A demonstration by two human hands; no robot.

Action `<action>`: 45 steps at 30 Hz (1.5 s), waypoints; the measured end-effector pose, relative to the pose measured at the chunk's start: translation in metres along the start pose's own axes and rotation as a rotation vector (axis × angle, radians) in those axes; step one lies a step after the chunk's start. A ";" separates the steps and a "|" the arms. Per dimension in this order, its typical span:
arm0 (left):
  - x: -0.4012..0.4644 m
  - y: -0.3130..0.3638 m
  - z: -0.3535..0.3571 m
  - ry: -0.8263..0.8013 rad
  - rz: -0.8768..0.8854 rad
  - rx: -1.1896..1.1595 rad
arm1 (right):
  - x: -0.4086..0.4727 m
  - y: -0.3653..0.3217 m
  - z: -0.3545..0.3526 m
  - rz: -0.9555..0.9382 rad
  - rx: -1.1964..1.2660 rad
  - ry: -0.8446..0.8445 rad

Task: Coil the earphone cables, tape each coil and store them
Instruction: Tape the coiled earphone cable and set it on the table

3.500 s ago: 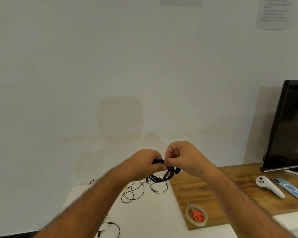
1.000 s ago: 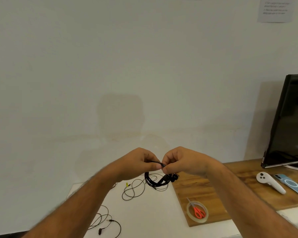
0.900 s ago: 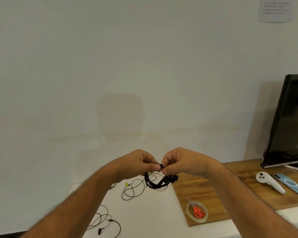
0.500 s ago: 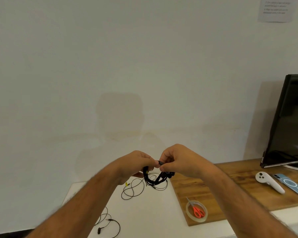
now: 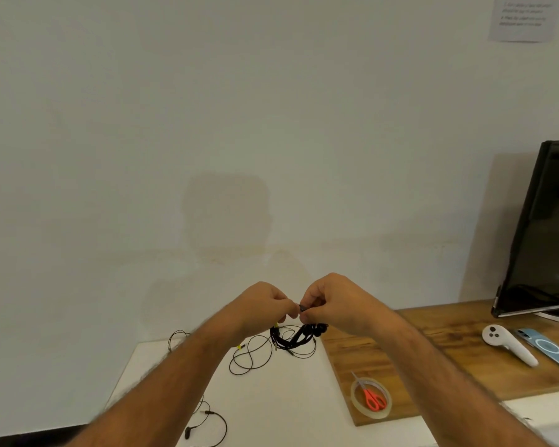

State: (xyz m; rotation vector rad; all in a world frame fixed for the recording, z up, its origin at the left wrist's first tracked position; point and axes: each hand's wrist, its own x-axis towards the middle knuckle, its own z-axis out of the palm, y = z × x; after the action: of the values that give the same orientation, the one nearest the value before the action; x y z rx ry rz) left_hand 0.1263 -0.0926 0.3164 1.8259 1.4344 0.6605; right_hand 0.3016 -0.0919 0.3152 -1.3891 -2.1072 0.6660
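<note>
Both hands shift slightly left vs half a second ago. Left hand (image 5: 265, 306) and right hand (image 5: 333, 301) pinch the black earphone coil (image 5: 296, 338), which hangs above the white table (image 5: 288, 398).

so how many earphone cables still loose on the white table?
2 plainly visible: one loose cable looped on the white table under the left hand, another at the near edge. A loop beside the left forearm may be a third. The held coil may hide more.

Both hands (image 5: 304, 304) have drawn closer together, pinching the black coil (image 5: 292, 338) tighter.
</note>
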 end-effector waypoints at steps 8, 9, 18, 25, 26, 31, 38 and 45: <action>0.001 -0.001 0.005 0.040 0.027 -0.023 | 0.002 -0.001 0.003 -0.023 -0.058 0.048; 0.001 -0.001 0.004 0.044 0.020 -0.036 | 0.002 -0.001 0.004 -0.025 -0.054 0.049; 0.005 -0.008 0.002 0.064 -0.028 -0.028 | 0.004 -0.002 0.010 -0.051 -0.123 -0.003; 0.005 -0.008 0.004 0.093 -0.022 0.008 | 0.007 -0.007 0.015 -0.077 -0.376 0.061; 0.005 -0.009 0.004 0.094 -0.013 0.021 | 0.007 -0.007 0.015 -0.074 -0.345 0.051; 0.005 -0.015 0.003 0.064 0.038 0.043 | 0.007 0.000 0.013 -0.049 -0.161 0.025; 0.009 -0.030 0.008 -0.004 0.139 0.067 | 0.008 0.030 0.018 0.022 0.180 -0.009; 0.026 -0.064 0.029 -0.093 0.116 0.064 | 0.015 0.063 0.038 0.107 0.319 -0.082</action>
State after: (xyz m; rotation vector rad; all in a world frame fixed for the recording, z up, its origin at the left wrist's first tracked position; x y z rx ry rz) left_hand 0.1167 -0.0655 0.2472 1.9754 1.3107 0.5841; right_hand 0.3133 -0.0598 0.2485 -1.3189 -1.8938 1.0667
